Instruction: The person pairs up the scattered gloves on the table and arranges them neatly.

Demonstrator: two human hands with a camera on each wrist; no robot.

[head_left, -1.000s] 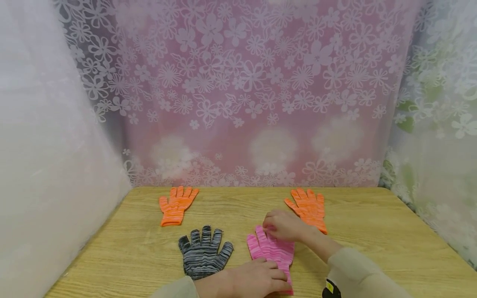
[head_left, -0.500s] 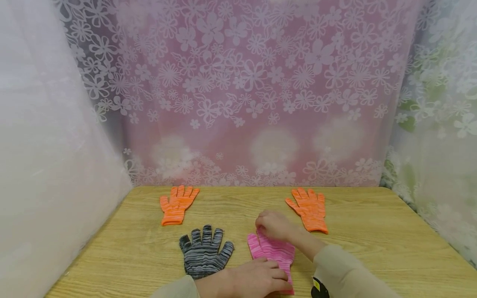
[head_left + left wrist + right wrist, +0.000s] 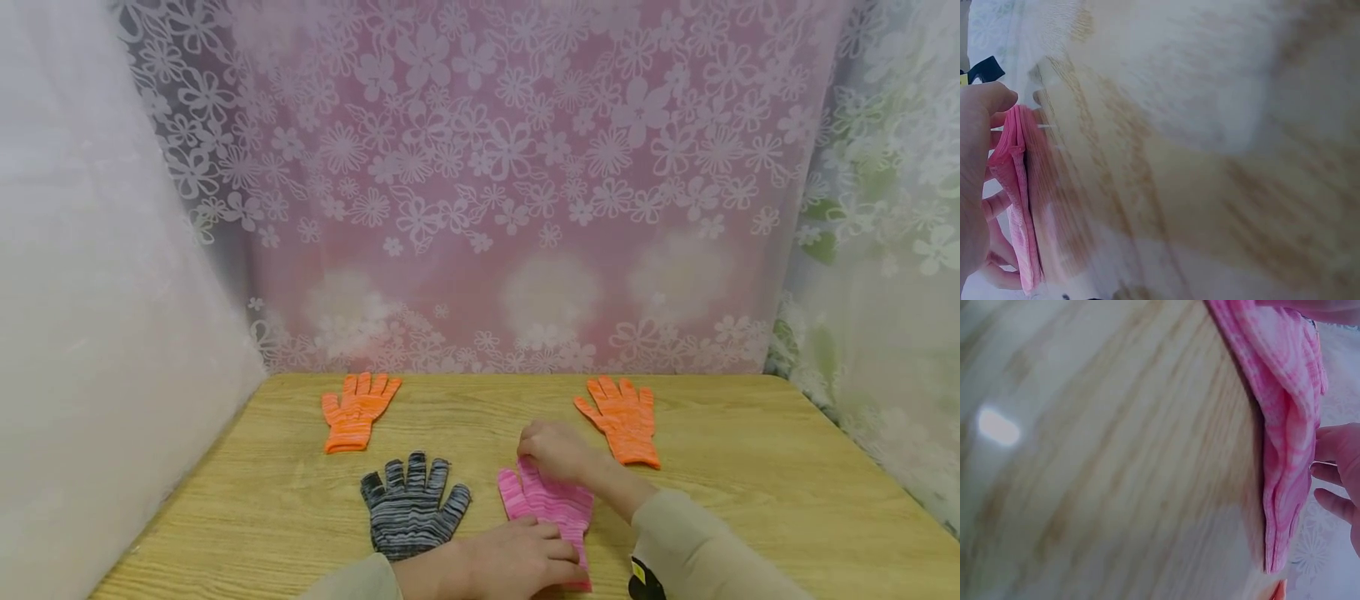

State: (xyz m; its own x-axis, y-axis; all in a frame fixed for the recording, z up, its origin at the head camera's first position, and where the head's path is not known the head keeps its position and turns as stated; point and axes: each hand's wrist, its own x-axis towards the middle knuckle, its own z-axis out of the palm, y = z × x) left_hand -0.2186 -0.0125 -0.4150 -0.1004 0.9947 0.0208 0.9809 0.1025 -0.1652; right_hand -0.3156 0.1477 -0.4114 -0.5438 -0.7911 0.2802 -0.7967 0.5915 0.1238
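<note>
A pink striped knit glove (image 3: pixel 551 506) lies palm-down on the wooden table, fingers pointing away. Across its cuff rests my left hand (image 3: pixel 517 560), with fingers spread and pressing on the fabric; the left wrist view has the pink glove (image 3: pixel 1016 181) seen edge-on under those fingers (image 3: pixel 999 204). My right hand (image 3: pixel 558 452) bends over the far end and pinches a glove finger there, hiding most of the other glove fingers. From the right wrist, the pink glove (image 3: pixel 1288 444) looks rumpled, with my fingertips (image 3: pixel 1329 472) at its edge. Left of it lies a black-and-grey striped glove (image 3: pixel 415 508), partly covered by my left forearm.
Two orange gloves lie farther back, one orange glove (image 3: pixel 358 412) on the left and another orange glove (image 3: pixel 622 421) on the right, just beyond my right wrist. Floral curtains (image 3: pixel 517 208) enclose the wooden table (image 3: pixel 262 500) at the back and sides.
My right hand has shifted a little leftward along the pink glove's fingertips, uncovering the right orange glove's cuff. The left hand has stayed on the pink cuff.
</note>
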